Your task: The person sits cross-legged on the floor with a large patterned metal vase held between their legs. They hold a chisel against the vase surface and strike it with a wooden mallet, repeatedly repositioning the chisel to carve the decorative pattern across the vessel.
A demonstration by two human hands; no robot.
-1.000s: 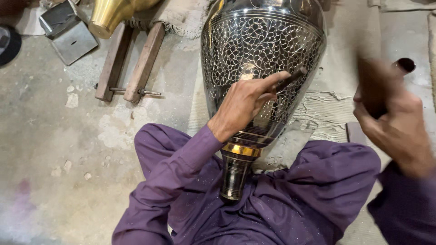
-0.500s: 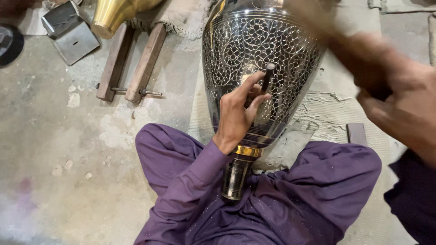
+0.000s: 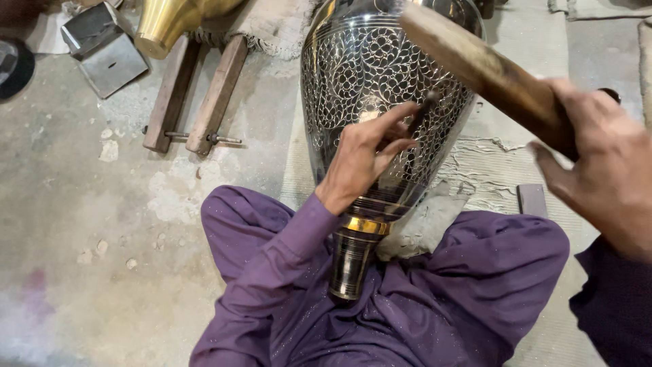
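Now the left hand (image 3: 363, 160) is pinching a thin dark chisel (image 3: 422, 112) against the side of the big engraved vase (image 3: 367, 75), fingers closed around the shaft, tip touching the patterned metal. The vase is lying tilted between the legs in purple cloth (image 3: 435, 306), its long axis running from the narrow neck (image 3: 353, 258) near the lap up and away to the wide body. The right hand (image 3: 601, 170) is gripping a wooden mallet (image 3: 475, 64), fingers wrapped tight around the handle, with the head raised above and just right of the chisel's upper end. The mallet is slanting down-left toward the chisel, so the right hand is the farther one and the left is on the work. Wooden blocks (image 3: 197, 95) and a brass piece (image 3: 163, 24) are lying well apart on the floor, upper left.
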